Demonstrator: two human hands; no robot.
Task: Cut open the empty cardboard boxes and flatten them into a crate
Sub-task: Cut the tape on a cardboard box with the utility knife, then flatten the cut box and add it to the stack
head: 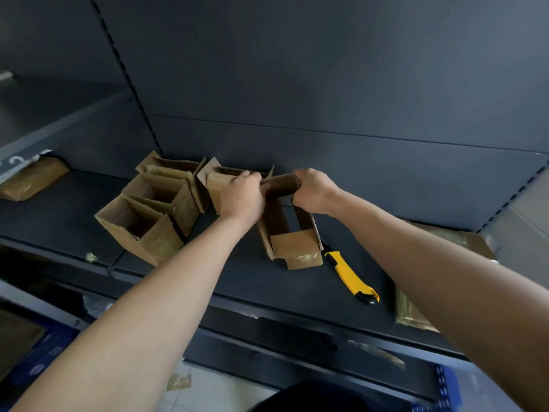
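While left hand (243, 193) and right hand (313, 191) grip the far end of the box (292, 245) on the shelf (74, 215), fingers (298, 179) curled round it, it looks light, bendy; best held near the creases.

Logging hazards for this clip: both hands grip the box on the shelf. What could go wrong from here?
1. The yellow knife lies beside the box, near the right forearm; a sweep could knock it off the shelf. Blade state unclear.
2. If the left hand and right hand tear hard, the box may jolt into the open boxes beside it.
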